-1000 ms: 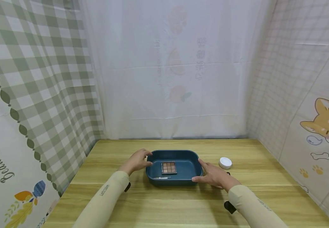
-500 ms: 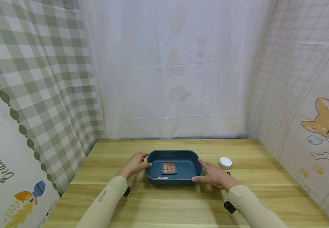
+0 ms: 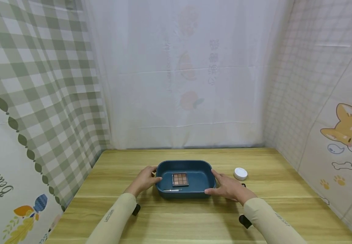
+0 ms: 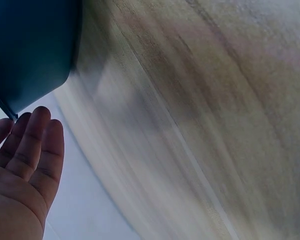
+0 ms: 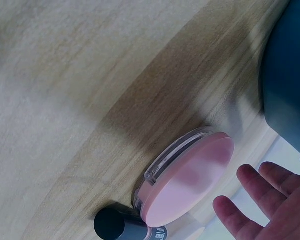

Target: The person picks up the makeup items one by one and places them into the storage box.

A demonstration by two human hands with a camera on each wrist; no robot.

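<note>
A dark blue rectangular basin (image 3: 198,183) sits on the wooden table, holding an eyeshadow palette (image 3: 180,179) and a slim silver brush-like stick (image 3: 172,190). My left hand (image 3: 143,179) is at its left rim, thumb over the edge and fingers outside; the left wrist view shows these fingers (image 4: 29,150) fairly straight by the rim's corner. Opposite, my right hand (image 3: 229,187) rests on the right rim with thumb and forefinger spread. Its other fingers (image 5: 262,195) extend loosely outside the wall in the right wrist view.
A white round jar (image 3: 240,173) stands right of the basin. The right wrist view shows a pink round compact (image 5: 192,182) with a clear edge and a black-capped bottle (image 5: 115,223) beside it. Curtains surround the wooden table (image 3: 176,223) at the back and sides.
My left hand has drawn back slightly to the left and nearer, from reaching over the basin's rim to touching it. The right hand and basin have stayed in place.
</note>
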